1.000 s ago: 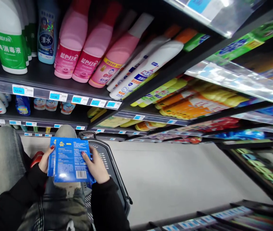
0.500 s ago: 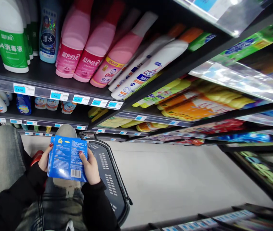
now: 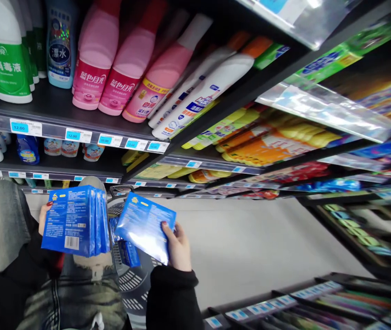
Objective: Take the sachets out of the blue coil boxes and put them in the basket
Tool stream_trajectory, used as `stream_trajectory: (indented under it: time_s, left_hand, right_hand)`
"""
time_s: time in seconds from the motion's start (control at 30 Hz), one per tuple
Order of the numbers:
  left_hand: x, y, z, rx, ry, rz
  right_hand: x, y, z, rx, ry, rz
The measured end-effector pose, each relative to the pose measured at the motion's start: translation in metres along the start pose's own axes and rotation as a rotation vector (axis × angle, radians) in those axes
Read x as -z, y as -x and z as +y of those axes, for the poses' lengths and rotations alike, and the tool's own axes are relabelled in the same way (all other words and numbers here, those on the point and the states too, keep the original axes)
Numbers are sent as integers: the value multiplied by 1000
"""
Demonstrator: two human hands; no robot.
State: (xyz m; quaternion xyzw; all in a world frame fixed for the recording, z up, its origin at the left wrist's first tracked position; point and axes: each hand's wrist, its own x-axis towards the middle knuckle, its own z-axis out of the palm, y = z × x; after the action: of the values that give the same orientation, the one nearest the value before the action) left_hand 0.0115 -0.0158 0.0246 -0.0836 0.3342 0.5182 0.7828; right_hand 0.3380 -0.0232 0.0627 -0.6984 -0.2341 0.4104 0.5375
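My left hand (image 3: 43, 219) grips the left edge of several blue flat packets (image 3: 68, 224), fanned so that their right edges show; most of its fingers are hidden behind them. Apart from that stack, a single blue packet (image 3: 143, 224) is pinched at its right side by my right hand (image 3: 178, 247), thumb on the front. Both face me with printed text, and the left stack shows a barcode. Beneath, more blue packets (image 3: 128, 253) lie in a dark shopping basket (image 3: 135, 279), partly covered by the packet in my right hand.
Shelves ahead hold a green-labelled white bottle (image 3: 4, 68), pink bottles (image 3: 90, 68) and white bottles (image 3: 198, 101) above a price-tag rail (image 3: 78, 135). Pale floor (image 3: 230, 243) stretches to the right. Another shelf unit (image 3: 285, 298) stands at the lower right. My knees flank the packets.
One packet has come away from the stack and moved right in my right hand. The left stack has shifted left and fanned out. Blue packets in the basket now show.
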Motion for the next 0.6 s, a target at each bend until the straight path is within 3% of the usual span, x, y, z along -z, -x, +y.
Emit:
stream_trajectory:
  time_s: [0.33, 0.43, 0.6]
  left_hand:
    - [6, 1, -2, 27, -29, -71]
    - [10, -5, -2, 16, -74, 0]
    - [8, -9, -3, 7, -113, 77]
  right_hand:
    - [-82, 33, 42, 53, 39, -391]
    - [-94, 37, 42, 102, 51, -449]
    - [-96, 34, 45, 112, 99, -426]
